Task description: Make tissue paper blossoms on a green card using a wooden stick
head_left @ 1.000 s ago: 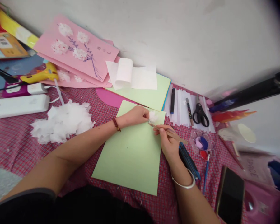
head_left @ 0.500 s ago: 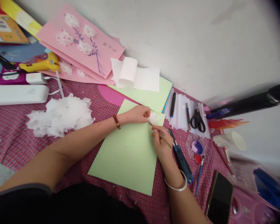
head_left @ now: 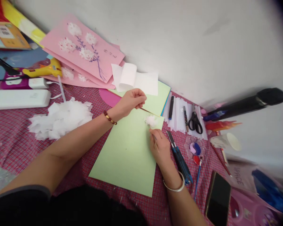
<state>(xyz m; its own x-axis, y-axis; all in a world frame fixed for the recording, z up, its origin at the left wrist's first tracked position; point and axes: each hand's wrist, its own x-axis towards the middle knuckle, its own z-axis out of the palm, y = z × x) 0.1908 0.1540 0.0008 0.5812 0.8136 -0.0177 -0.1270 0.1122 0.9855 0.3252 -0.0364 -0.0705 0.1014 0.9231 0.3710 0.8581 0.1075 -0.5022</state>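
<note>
A light green sheet of paper (head_left: 122,157) lies in front of me. Near its upper right corner sits a small white tissue-paper flower (head_left: 151,121). My right hand (head_left: 160,147) is closed around a thin wooden stick (head_left: 156,143), whose far end reaches to the lower edge of the flower. Raised above the sheet's upper edge, up and left of the flower, my left hand (head_left: 133,101) is closed with fingertips pinched together; whatever they may hold is too small to make out. A heap of torn white tissue pieces (head_left: 61,117) lies left of the sheet.
Pink cards with white flowers (head_left: 85,51), a yellow glue gun (head_left: 43,69) and a white tissue strip (head_left: 146,82) lie farther back. To the right are a utility knife (head_left: 180,160), scissors (head_left: 195,122), a paint palette (head_left: 194,149), a paintbrush (head_left: 198,177) and a phone (head_left: 218,197).
My left hand has lifted away from the flower, up and to the left. My right hand still grips the stick, now tilted more steeply, its end at the flower's lower edge.
</note>
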